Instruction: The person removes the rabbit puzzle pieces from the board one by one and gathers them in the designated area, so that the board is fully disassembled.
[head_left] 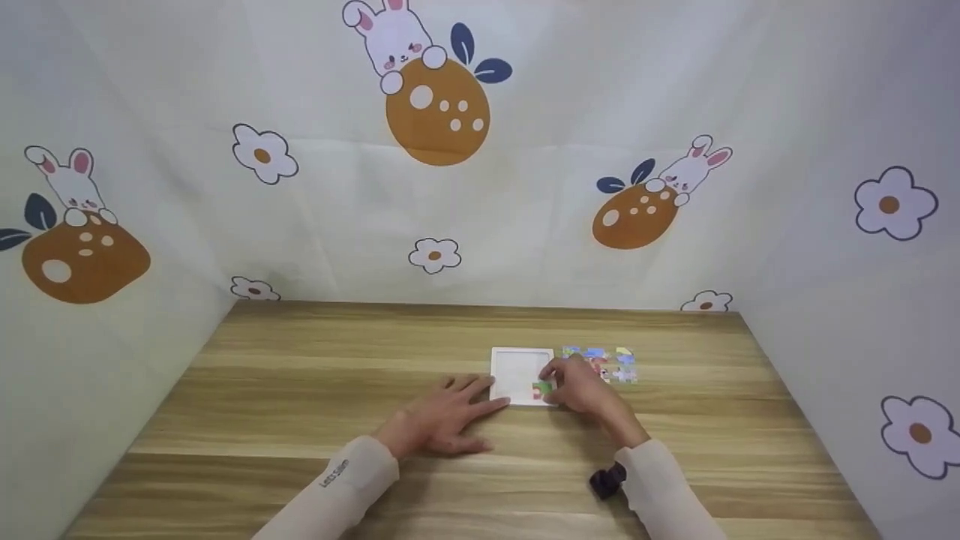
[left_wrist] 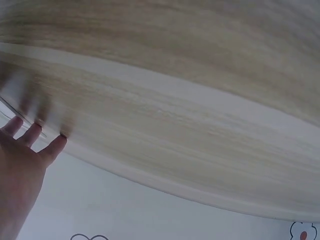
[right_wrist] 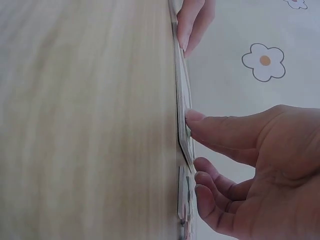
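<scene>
A square white puzzle tray [head_left: 516,373] with a raised rim lies flat on the table. In its near right corner sits a green and red puzzle piece [head_left: 538,391]. My right hand [head_left: 583,386] holds that piece between thumb and index finger; its other fingers curl beside the tray's edge. The right wrist view shows the thumb [right_wrist: 220,131] low over the tray, seen edge-on. With spread fingers, my left hand [head_left: 448,418] rests at the tray's left side, fingertips touching the rim. In the left wrist view, the left hand [left_wrist: 22,170] shows partly, at the edge.
Several colourful puzzle pieces [head_left: 624,361] lie just right of the tray, partly hidden by the right hand. A small black device [head_left: 607,480] sits at the right wrist. A patterned cloth [head_left: 337,217] stands behind the wooden table [head_left: 300,375] and along its sides.
</scene>
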